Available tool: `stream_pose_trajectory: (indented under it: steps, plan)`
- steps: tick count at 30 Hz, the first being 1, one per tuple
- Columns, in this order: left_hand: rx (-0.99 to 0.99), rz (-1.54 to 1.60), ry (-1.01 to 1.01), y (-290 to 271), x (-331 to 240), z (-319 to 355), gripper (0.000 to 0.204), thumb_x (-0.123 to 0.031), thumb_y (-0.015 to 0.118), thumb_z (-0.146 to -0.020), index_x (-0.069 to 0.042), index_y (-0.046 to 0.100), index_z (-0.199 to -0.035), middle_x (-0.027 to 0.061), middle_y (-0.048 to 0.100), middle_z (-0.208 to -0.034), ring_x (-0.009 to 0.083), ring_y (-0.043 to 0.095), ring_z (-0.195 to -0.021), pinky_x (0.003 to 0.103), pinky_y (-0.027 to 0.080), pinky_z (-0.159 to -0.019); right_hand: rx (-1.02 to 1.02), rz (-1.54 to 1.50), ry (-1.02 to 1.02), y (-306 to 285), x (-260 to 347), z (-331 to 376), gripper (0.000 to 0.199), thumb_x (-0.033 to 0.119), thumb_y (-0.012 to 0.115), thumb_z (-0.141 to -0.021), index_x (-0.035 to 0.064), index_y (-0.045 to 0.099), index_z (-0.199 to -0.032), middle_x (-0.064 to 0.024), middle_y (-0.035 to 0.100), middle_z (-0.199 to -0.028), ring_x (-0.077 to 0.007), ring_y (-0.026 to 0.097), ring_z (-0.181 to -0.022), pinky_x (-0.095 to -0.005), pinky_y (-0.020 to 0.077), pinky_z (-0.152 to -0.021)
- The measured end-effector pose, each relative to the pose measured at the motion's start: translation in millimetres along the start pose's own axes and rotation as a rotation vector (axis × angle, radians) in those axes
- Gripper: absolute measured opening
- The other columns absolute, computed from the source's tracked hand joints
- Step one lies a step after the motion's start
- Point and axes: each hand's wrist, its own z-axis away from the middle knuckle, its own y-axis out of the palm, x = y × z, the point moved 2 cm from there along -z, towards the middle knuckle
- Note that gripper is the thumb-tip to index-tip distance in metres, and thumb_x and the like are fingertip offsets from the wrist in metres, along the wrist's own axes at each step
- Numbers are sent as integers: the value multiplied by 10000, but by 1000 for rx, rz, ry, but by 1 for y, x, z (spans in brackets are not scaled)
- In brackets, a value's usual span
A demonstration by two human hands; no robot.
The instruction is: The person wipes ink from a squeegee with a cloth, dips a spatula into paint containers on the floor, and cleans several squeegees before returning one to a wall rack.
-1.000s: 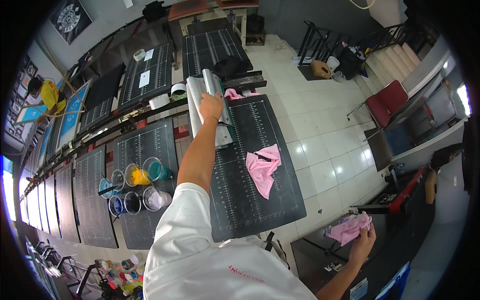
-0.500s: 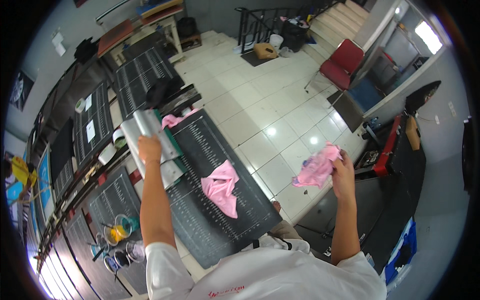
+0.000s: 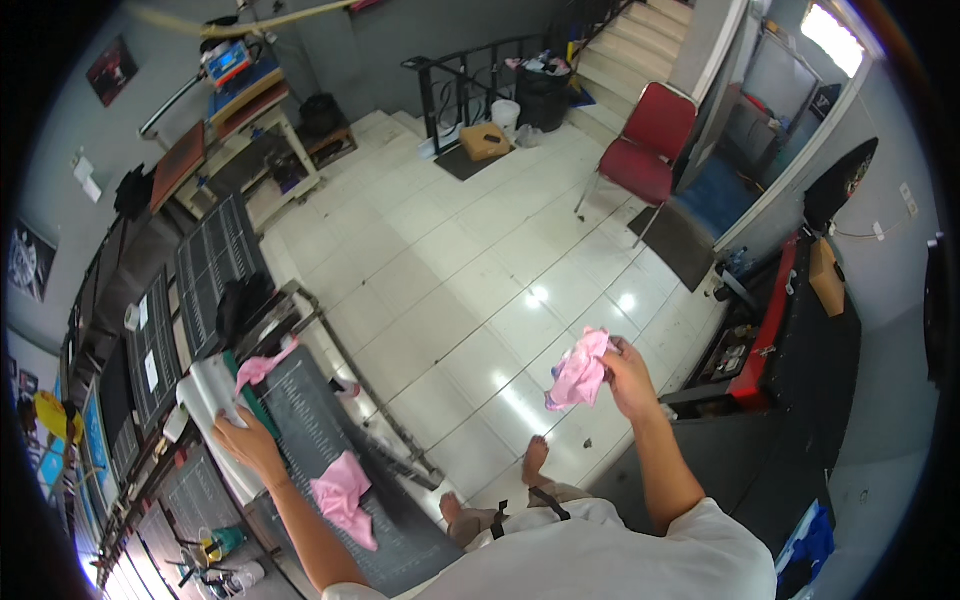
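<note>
My left hand rests on the silver metal squeegees with green edges at the left, its fingers stretched out across the metal rather than wrapped round it. In my right hand is a crumpled pink rag with bluish stains, pinched between thumb and fingers above the tiled floor. Another pink cloth lies on the dark printing board in front of me. A third pink cloth is draped beside the far end of the squeegees.
More dark boards line the left side. Cups of paint stand at the lower left. A red chair stands on the white tiles ahead, near the stairs. A black bench runs along the right wall.
My view has swung, so the boards sit lower and farther left in it. My left hand has loosened from its grip on the squeegees. The right hand still holds its rag.
</note>
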Motion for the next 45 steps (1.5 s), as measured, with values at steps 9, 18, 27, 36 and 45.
stream_pose_trajectory:
  steps: [9, 18, 27, 36, 45]
  plan:
    - [537, 544, 129, 67, -208, 126, 168, -127, 598, -847, 32, 576, -899, 151, 542, -814, 299, 509, -718, 392, 422, -694, -160, -213, 15, -135, 39, -100, 305, 183, 569, -891, 21, 519, -1144, -33, 621, -983, -126, 593, -869, -265, 458, -789]
    - [1191, 585, 401, 255, -398, 152, 241, -223, 633, -833, 18, 623, -829, 200, 639, -811, 339, 625, -782, 417, 488, -711, -259, -483, 22, -231, 53, -301, 319, 166, 528, -917, -7, 512, -1184, -90, 600, -1056, -189, 584, -962, -327, 479, -854]
    - [1535, 819, 558, 402, -720, 107, 349, -318, 581, -896, 25, 598, -958, 183, 648, -859, 298, 620, -791, 367, 491, -708, -545, -748, 275, -261, 92, -526, 160, 234, 579, -910, 99, 541, -987, -38, 579, -837, -95, 570, -608, -189, 498, -521]
    - [1366, 618, -612, 607, -595, 85, 270, -284, 546, -914, -33, 601, -994, 51, 593, -764, 113, 520, -629, 264, 432, -522, -339, -732, 256, -220, 195, -924, 119, 279, 621, -861, 181, 575, -909, 28, 543, -776, -77, 514, -590, -220, 411, -468]
    - [902, 51, -1676, 466, -558, 177, 196, -308, 538, -891, -127, 595, -939, 48, 584, -710, 199, 591, -591, 318, 429, -448, -391, -572, 44, -147, 412, -1397, 171, 298, 644, -874, 156, 589, -798, 52, 576, -664, -68, 548, -562, -215, 424, -480]
